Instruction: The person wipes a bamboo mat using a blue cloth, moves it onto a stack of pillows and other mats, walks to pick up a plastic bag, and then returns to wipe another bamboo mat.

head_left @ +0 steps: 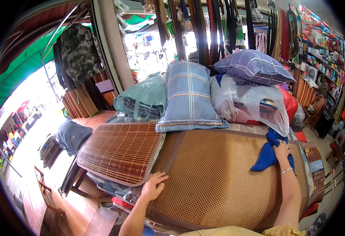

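A large woven tan mat [207, 173] with a brown border lies in front of me. On its right part, my right hand [282, 150] is closed on a blue cloth [266, 156], which bunches and spreads over the weave. My left hand [153, 185] rests on the mat's left edge with its fingers stretched out, holding nothing. Just beyond that hand lies a smaller brown slatted bamboo mat [119, 151] with rounded corners. At the mat's far edge rests a light blue checked pillow [190, 94].
Behind stand a pale green bag [145, 96] and a clear plastic bag [251, 103] with a purple-blue checked pillow [255, 67] on top. Belts [219, 27] hang overhead. A grey-blue cushion [73, 135] sits at left, near a wooden chair [46, 190]. Stocked shelves [325, 59] line the right.
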The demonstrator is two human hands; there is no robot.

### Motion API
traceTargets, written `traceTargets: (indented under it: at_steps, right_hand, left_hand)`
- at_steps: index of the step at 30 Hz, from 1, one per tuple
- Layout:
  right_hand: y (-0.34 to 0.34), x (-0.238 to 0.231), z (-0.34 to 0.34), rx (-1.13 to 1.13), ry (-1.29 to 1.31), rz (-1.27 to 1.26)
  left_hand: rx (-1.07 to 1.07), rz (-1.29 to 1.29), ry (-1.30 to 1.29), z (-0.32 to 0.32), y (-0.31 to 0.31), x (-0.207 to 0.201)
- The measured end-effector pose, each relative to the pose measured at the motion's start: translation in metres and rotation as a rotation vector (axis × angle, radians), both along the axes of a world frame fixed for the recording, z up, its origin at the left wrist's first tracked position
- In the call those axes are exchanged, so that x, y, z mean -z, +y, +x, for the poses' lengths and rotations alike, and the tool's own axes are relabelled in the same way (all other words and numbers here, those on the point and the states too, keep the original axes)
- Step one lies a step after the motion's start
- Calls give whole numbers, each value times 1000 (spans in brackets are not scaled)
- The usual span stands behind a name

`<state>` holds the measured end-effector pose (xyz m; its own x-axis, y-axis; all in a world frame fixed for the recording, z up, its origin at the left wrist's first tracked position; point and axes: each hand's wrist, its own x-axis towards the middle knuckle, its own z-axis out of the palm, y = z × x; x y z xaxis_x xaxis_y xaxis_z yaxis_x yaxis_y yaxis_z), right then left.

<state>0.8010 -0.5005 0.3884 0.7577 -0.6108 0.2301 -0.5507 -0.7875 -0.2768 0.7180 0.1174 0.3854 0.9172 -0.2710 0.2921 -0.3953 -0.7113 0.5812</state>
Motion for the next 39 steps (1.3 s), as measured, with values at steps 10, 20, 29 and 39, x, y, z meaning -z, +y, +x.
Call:
traceTargets:
  at_steps: [10, 20, 29, 39]
  right_hand:
    - [276, -20, -44, -1382, -230, 108]
    - [247, -16, -11, -1285, -354, 211]
    - [-10, 31, -30, -487, -280, 260]
    - [-43, -109, -98, -226, -1054, 1225]
  left_hand:
    - [-50, -31, 8, -3, 5, 5]
    - [-33, -23, 42, -5, 4, 3]
    - [-15, -46, 13, 0, 2, 8]
    - [-54, -49, 72, -9, 3, 1]
